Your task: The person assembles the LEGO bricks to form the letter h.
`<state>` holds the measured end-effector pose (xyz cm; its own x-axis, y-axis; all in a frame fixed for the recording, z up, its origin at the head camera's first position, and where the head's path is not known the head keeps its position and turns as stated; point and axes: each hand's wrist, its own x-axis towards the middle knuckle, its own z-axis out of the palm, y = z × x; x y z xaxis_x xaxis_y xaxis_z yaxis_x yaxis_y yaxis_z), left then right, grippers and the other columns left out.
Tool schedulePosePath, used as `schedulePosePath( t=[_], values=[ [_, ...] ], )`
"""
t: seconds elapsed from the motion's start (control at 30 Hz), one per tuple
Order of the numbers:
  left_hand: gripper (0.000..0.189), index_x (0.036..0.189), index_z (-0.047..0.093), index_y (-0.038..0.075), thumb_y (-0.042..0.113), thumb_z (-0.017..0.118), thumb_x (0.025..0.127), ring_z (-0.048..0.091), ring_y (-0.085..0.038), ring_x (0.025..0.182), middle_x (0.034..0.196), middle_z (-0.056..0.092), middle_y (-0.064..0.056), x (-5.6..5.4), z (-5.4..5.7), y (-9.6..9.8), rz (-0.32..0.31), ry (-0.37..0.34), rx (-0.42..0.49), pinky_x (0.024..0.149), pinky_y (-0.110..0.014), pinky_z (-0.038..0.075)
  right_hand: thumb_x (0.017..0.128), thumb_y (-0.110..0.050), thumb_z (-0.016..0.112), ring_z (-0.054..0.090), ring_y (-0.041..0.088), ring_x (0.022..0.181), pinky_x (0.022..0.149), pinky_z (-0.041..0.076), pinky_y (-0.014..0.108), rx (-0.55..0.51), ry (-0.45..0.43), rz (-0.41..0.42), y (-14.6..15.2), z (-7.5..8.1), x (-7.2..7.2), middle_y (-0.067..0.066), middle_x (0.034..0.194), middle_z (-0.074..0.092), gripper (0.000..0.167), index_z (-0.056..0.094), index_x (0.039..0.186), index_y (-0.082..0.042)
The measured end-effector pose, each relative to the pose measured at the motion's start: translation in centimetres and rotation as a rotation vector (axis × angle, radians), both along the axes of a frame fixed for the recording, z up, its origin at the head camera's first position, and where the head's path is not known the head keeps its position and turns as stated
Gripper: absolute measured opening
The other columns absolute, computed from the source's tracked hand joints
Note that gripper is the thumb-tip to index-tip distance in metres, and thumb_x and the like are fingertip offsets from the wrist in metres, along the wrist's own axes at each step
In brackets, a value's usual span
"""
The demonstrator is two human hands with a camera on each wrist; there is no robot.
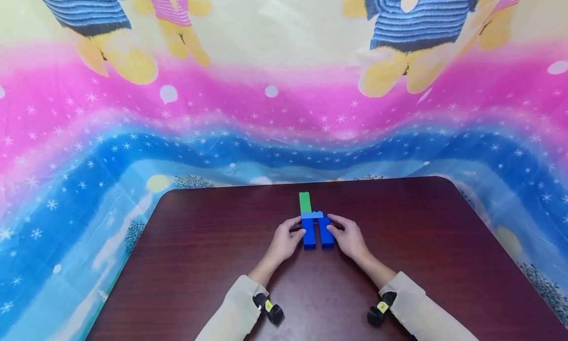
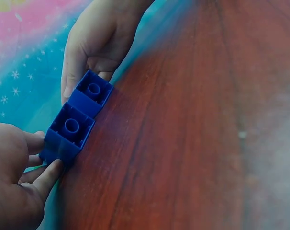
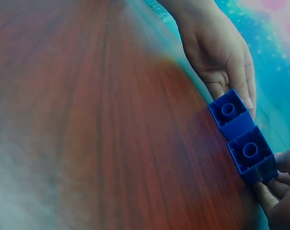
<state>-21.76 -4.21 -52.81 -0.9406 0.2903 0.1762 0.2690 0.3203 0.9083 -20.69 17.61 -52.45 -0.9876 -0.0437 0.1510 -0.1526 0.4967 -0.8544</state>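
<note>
A small build of toy building blocks lies near the middle of the table. Two dark blue legs run side by side toward me, the left leg [image 1: 308, 235] and the right leg [image 1: 326, 235], with a narrow gap between. Across their far ends sits a light blue brick [image 1: 312, 215], and a green block [image 1: 305, 202] extends beyond its left end. My left hand [image 1: 283, 239] pinches the left leg between thumb and fingers. From the other side, my right hand [image 1: 352, 238] pinches the right leg. Both wrist views show the hollow undersides [image 2: 72, 126] of the legs, each with a round tube inside.
The dark red-brown wooden table [image 1: 199, 242] has rounded far corners. Behind it and along both sides hangs a patterned cloth [image 1: 266, 109] in pink, blue and cream. Small black cameras [image 1: 269, 309] are strapped over both light sleeves [image 1: 235, 306].
</note>
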Motion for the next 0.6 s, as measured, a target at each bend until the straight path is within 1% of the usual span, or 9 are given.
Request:
schedulePosePath(
  t=[0.17, 0.27, 0.43, 0.6],
  values=[
    [0.042, 0.139, 0.054, -0.009, 0.005, 0.063, 0.101, 0.068, -0.036, 0.111, 0.132, 0.061, -0.027, -0.4, 0.0, 0.3, 0.018, -0.013, -0.008, 0.094, -0.039, 0.056, 0.101, -0.007, 0.064, 0.061, 0.038, 0.124, 0.101, 0.050, 0.052, 0.001, -0.002, -0.015, 0.1, -0.2, -0.6, 0.022, 0.135, 0.063, 0.039, 0.060, 0.139, 0.002],
    [0.042, 0.139, 0.054, -0.010, 0.005, 0.063, 0.100, 0.068, -0.037, 0.111, 0.131, 0.061, -0.028, -0.5, 0.0, 0.3, 0.021, -0.007, -0.006, 0.094, -0.039, 0.056, 0.101, -0.007, 0.063, 0.060, 0.038, 0.124, 0.100, 0.050, 0.052, 0.001, -0.003, -0.018, 0.1, -0.4, -0.8, 0.022, 0.135, 0.062, 0.039, 0.060, 0.139, 0.001],
    [0.042, 0.138, 0.054, -0.011, 0.004, 0.063, 0.100, 0.068, -0.038, 0.110, 0.131, 0.060, -0.029, -0.5, 0.1, 0.0, 0.009, 0.022, -0.024, 0.093, -0.040, 0.056, 0.102, -0.008, 0.062, 0.061, 0.039, 0.123, 0.099, 0.051, 0.052, 0.008, -0.001, -0.006, 0.1, -0.6, -0.8, 0.023, 0.135, 0.062, 0.039, 0.059, 0.140, 0.001],
    [0.044, 0.140, 0.054, -0.009, 0.010, 0.063, 0.102, 0.066, -0.037, 0.116, 0.134, 0.059, -0.027, -0.6, 0.3, -0.9, 0.004, 0.039, -0.068, 0.094, -0.040, 0.056, 0.104, -0.015, 0.060, 0.060, 0.037, 0.125, 0.101, 0.050, 0.052, 0.005, -0.021, 0.001, 0.6, -0.5, -0.5, 0.022, 0.138, 0.061, 0.041, 0.057, 0.142, -0.001]
  ],
)
